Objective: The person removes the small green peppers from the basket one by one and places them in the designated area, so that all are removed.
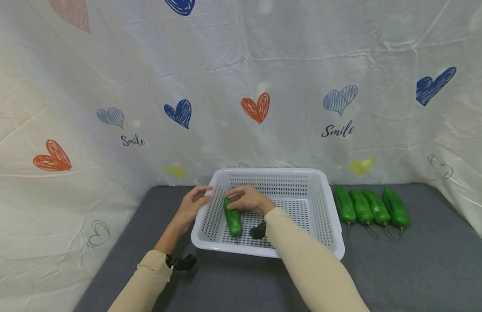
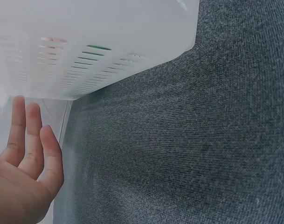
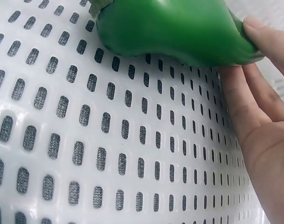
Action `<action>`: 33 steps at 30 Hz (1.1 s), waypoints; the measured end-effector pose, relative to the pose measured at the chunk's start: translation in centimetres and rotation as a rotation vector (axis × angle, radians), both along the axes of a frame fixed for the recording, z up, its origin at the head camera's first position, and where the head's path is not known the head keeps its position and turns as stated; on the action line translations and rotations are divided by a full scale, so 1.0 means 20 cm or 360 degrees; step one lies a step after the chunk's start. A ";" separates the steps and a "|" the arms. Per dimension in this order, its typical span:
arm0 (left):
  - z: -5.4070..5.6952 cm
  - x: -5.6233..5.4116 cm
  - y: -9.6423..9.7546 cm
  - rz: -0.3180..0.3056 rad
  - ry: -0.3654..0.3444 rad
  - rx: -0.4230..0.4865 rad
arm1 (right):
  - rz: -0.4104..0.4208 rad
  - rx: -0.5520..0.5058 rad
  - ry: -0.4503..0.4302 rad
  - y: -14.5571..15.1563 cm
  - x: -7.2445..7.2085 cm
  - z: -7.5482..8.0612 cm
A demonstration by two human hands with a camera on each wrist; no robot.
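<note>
A glossy green pepper (image 1: 233,220) lies along the left side inside a white perforated plastic basket (image 1: 270,249). My right hand (image 1: 248,199) reaches into the basket and pinches the pepper's far, tapered end between thumb and fingers. In the right wrist view the pepper (image 3: 169,30) sits close over the slotted floor, its stem end pointing away from the hand (image 3: 267,135). At the basket's left rim is my left hand (image 1: 193,203), fingertips right at the edge. The left wrist view has that hand (image 2: 27,172) with three fingers extended beside the basket's outer wall.
Right of the basket, several more green peppers (image 1: 378,209) lie side by side on the dark grey tabletop (image 1: 439,260), stems toward me. A pale curtain (image 1: 225,73) printed with hearts hangs right behind the table. Both wrists carry black straps.
</note>
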State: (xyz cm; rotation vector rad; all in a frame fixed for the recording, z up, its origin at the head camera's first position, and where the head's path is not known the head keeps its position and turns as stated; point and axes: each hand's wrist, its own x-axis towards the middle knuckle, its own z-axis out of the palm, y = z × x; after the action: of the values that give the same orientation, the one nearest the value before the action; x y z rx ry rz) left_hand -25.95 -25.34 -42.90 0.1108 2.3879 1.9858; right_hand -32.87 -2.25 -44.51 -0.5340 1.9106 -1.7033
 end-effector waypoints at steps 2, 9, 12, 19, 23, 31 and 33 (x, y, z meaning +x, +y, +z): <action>0.00 0.00 0.00 -0.0002 0.0003 -0.0005 | -0.0001 -0.0025 -0.0024 0.00 0.00 0.00; 0.01 0.00 0.00 -0.0008 0.0010 -0.0013 | -0.0012 -0.0116 -0.0086 0.00 -0.01 0.01; 0.01 0.00 0.00 0.0004 0.0001 -0.0007 | -0.0039 -0.0126 -0.0077 0.00 -0.02 0.02; 0.00 0.00 -0.01 -0.0006 0.0025 -0.0007 | -0.0029 -0.0165 -0.0083 0.01 -0.03 0.03; 0.00 -0.01 -0.01 -0.0005 0.0019 0.0003 | -0.0015 -0.0178 -0.0058 0.01 -0.03 0.04; 0.00 0.00 0.00 -0.0007 -0.0001 0.0016 | 0.0003 -0.0209 -0.0004 0.03 -0.03 0.09; 0.01 0.00 0.00 -0.0005 -0.0007 0.0012 | 0.0018 -0.0209 0.0008 0.04 -0.04 0.11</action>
State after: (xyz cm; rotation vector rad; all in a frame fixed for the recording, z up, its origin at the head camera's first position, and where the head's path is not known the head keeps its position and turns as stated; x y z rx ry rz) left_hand -25.93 -25.31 -42.78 0.1105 2.3763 1.9920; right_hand -33.60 -1.45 -42.38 -0.5979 1.8045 -1.8305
